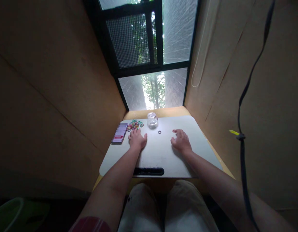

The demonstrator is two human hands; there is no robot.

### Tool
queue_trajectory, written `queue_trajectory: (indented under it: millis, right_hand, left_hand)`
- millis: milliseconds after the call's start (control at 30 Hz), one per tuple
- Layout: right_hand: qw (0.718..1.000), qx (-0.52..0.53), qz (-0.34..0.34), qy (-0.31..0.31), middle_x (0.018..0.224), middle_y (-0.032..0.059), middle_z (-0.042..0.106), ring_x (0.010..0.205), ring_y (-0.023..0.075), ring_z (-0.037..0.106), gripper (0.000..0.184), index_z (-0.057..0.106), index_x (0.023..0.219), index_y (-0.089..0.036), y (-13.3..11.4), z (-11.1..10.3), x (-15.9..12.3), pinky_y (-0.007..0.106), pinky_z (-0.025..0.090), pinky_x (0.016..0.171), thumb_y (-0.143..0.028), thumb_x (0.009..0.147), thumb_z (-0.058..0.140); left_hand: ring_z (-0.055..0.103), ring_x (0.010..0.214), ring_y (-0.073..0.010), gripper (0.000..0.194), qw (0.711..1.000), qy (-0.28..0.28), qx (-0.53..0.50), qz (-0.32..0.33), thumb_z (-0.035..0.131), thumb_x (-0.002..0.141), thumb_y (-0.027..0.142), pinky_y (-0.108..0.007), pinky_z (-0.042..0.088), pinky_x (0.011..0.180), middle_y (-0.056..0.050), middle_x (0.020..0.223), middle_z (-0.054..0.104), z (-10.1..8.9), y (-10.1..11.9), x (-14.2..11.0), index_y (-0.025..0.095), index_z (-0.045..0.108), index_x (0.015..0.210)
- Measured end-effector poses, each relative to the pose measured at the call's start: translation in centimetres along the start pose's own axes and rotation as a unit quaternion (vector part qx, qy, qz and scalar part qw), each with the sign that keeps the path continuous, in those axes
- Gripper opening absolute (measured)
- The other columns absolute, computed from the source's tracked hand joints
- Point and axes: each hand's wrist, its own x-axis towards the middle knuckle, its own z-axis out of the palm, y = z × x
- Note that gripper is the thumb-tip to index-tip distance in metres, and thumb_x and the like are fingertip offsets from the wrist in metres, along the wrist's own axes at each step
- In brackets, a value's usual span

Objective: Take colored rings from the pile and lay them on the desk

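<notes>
My left hand (136, 140) lies over the left part of the white board (156, 154), thumb stretched away from the fingers. Its fingertips reach the near edge of a pile of small colourful rings (136, 124), which look like elastic bands; whether they touch any is too small to tell. On the right, my right hand (181, 141) is open, with thumb and fingers apart. A small reddish ring (174, 130) is at its index fingertip. Between the hands lies a single dark ring (159, 132). Behind that ring stands a clear plastic container (152, 123).
A phone (119, 133) lies left of the pile. At the board's near edge is a black slot or handle (149, 171). Walls close in on both sides, with a window (153, 88) behind. A dark cord (241, 135) hangs at right; a green tub (21, 214) is lower left.
</notes>
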Motion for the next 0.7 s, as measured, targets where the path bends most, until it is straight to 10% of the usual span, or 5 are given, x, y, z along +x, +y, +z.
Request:
queue_trajectory:
  millis: [400, 500, 700]
  right_hand:
    - [1.000, -0.005, -0.013, 0.005, 0.105, 0.0102, 0.056, 0.094, 0.0242, 0.049, 0.035, 0.050, 0.108, -0.016, 0.0, -0.1, -0.1, 0.036, 0.035, 0.085, -0.022, 0.074, 0.052]
    - [1.000, -0.003, -0.023, 0.011, 0.104, 0.0109, 0.056, 0.094, 0.0246, 0.048, 0.034, 0.050, 0.107, -0.015, -0.1, -0.2, -0.2, 0.036, 0.035, 0.084, -0.020, 0.073, 0.053]
    - [0.986, 0.006, -0.163, -0.034, 0.093, 0.0099, 0.057, 0.101, 0.0261, 0.046, 0.014, 0.056, 0.087, -0.017, -1.7, -1.8, -0.9, 0.037, 0.035, 0.089, -0.014, 0.074, 0.052]
  left_hand:
    - [0.039, 0.126, -0.0279, 0.045, 0.980, 0.105, -0.141, 0.090, 0.055, 0.077, 0.025, -0.045, 0.030, 0.106, -0.011, 0.131, 0.053, -1.1, 0.0, -2.8, 0.019, 0.054, 0.122]
    - [0.051, 0.113, -0.0229, 0.034, 0.956, 0.063, -0.241, 0.158, 0.055, 0.078, 0.021, -0.039, 0.038, 0.102, -0.008, 0.117, 0.062, -1.2, 0.3, -5.5, 0.019, 0.062, 0.112]
    - [0.063, 0.083, -0.0148, 0.019, 0.901, -0.052, -0.421, 0.091, 0.053, 0.082, 0.026, -0.029, 0.049, 0.080, -0.004, 0.091, 0.070, -0.9, 1.6, -9.8, 0.020, 0.069, 0.091]
